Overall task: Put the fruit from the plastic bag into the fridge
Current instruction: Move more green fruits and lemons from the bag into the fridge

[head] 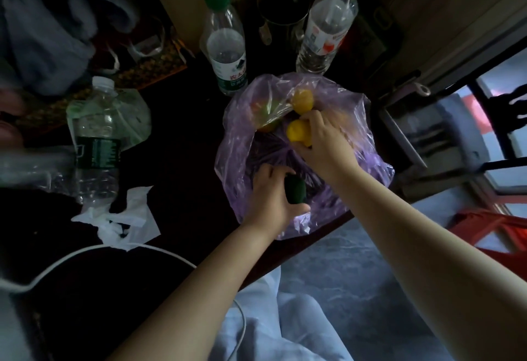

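A purple see-through plastic bag (pixel 239 143) lies open on the dark table. My right hand (pixel 322 146) reaches into it and grips a yellow fruit (pixel 296 132). A second yellow-orange fruit (pixel 302 100) sits just beyond, against the bag's far wall. Behind the film at the far left of the bag is a green and red fruit (pixel 266 112). My left hand (pixel 271 198) is at the bag's near rim, closed around a dark green fruit (pixel 295 189). No fridge is in view.
Three clear water bottles stand around the bag: one at the left (pixel 97 143), a green-capped one (pixel 225 43), a white-capped one (pixel 328 26). A metal cup (pixel 282 9) stands between them. Crumpled white tissue (pixel 119 218) lies near the left. The table edge (pixel 285 258) runs close below the bag.
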Demonstrator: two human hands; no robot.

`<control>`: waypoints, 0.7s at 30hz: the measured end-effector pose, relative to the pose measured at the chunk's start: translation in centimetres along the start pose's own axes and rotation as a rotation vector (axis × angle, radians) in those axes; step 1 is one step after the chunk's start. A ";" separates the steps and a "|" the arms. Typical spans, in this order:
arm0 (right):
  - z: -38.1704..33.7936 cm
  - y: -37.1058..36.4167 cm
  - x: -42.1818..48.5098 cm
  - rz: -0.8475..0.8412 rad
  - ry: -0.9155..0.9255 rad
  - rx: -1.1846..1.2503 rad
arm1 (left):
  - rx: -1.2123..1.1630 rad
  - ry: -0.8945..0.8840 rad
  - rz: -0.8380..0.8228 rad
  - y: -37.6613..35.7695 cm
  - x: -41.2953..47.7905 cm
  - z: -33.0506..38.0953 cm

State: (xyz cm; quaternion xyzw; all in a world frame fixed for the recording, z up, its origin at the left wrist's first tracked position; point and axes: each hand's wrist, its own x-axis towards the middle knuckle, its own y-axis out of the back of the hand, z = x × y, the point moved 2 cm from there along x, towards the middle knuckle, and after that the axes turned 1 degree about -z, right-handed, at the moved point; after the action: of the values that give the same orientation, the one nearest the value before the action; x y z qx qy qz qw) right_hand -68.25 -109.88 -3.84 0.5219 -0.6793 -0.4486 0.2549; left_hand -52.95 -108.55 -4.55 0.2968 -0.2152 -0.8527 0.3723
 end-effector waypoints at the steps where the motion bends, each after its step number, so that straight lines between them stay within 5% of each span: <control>1: -0.1 0.4 -0.5 0.028 -0.002 0.036 | -0.022 -0.008 0.037 0.2 -0.1 0.2; 7: -0.9 3.9 -4.9 0.186 -0.009 0.178 | -0.047 -0.159 0.186 1.7 -1.5 1.7; 21: -3.7 12.7 -30.3 0.604 -0.076 0.172 | 0.004 -0.597 0.132 1.8 -18.0 12.5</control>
State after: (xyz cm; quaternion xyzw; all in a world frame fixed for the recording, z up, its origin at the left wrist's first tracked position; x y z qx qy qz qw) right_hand -61.48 -82.03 12.67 0.2989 -0.8481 -0.3127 0.3059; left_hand -50.55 -94.10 11.92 0.0193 -0.3357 -0.8756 0.3467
